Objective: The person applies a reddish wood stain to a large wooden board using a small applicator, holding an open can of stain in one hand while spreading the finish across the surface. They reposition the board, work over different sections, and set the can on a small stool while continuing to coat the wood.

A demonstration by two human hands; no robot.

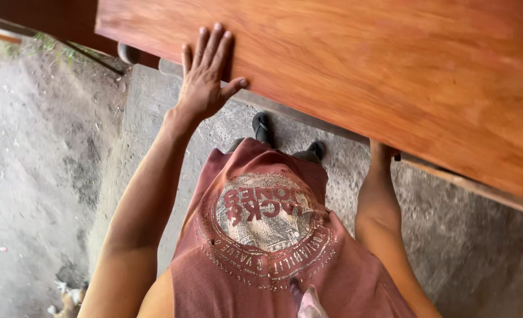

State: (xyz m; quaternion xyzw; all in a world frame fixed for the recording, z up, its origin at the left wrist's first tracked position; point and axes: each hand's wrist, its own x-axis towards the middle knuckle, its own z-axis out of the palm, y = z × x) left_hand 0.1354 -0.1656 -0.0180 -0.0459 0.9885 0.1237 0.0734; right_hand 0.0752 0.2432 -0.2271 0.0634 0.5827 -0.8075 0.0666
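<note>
Left hand (205, 73) laid flat with fingers spread on reddish wooden panel (355, 70), right hand (384, 150) hidden under panel's near edge, grip cannot be told, concrete floor (467, 247) seen below panel

Left hand (205, 73) flat on wooden panel (379, 70), fingers spread; right hand hidden beneath panel edge.

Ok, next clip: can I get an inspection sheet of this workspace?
Surface: concrete floor, grey and rough, with a raised edge beside dirt ground.
Job's things: large reddish wooden board, smooth and glossy, held tilted above the floor.
Clutter: nothing seen.
Grippers: left hand flat on the board's top face, fingers spread; right hand mostly hidden under the board's lower edge, grip not visible.
Cables: nothing seen.
Surroundings: the person's dark sandals on the concrete; a few weeds at the far edge of the dirt.
</note>
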